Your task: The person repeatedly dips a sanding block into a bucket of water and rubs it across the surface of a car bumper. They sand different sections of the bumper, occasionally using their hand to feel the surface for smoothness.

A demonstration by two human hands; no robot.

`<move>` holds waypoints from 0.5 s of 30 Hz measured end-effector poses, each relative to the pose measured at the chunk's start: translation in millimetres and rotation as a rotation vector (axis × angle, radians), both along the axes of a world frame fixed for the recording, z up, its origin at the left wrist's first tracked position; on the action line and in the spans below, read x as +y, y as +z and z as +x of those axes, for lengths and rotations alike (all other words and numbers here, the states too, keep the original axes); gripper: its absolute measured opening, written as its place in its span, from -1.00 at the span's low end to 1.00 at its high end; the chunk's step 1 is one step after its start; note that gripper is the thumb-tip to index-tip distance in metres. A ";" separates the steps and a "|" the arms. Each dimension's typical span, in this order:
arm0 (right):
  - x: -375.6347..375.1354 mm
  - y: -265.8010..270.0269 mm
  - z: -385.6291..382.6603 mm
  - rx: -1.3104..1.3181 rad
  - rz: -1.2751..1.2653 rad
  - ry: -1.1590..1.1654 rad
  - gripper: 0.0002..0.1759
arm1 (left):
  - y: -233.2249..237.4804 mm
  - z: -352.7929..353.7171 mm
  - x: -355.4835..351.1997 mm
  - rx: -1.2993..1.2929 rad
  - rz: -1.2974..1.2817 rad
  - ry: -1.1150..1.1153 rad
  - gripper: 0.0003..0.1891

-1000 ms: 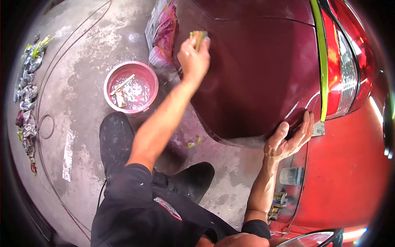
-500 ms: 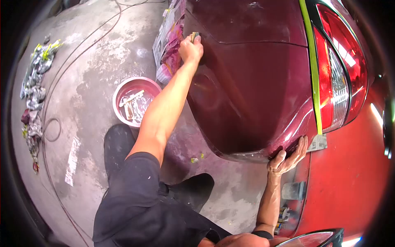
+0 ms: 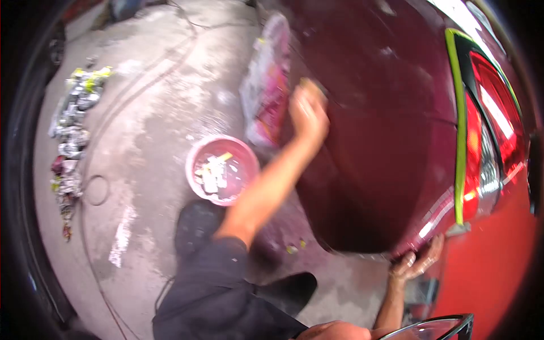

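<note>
My left hand is closed around a small pad with a yellowish edge, pressed to the dark red car body panel. Motion blur and the fingers hide most of the pad. Lower right, my right hand rests with spread fingers against the panel's lower edge, near the corner below the tail light. Green masking tape borders the light. Paper with pink overspray covers the car's part left of my left hand.
A pink basin with water and whitish pieces stands on the concrete floor beside my forearm. A hose runs along the floor near a pile of crumpled masking waste. Red flooring lies at the right.
The whole view has shifted, so car and basin appear lower and farther right. My left hand has moved slightly rightward over the panel with the pad. My right hand keeps its place at the edge.
</note>
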State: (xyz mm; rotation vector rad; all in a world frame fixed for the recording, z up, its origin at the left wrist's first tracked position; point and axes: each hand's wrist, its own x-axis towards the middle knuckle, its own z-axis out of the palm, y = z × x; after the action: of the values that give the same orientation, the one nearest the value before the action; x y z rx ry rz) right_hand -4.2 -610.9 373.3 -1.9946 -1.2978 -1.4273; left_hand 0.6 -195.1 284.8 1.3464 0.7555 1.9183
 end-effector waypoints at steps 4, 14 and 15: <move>-6.4 -4.9 15.2 -0.076 -0.003 0.000 -0.23 | -20.1 -67.7 -147.0 -0.010 0.307 -0.359 -0.44; -0.8 1.5 11.3 -0.145 -0.035 0.006 -0.27 | 4.0 -27.1 -121.8 -0.550 -0.012 -0.543 -0.58; 1.0 0.1 8.2 -0.138 -0.024 0.013 -0.27 | -8.7 -43.9 -128.8 -0.280 0.221 -0.473 -0.55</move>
State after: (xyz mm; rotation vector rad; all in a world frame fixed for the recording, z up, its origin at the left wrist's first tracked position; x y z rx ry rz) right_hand 3.9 -609.8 373.4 -1.9281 -1.3888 -1.5744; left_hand -43.3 -323.9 276.1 1.2128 0.0751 1.7803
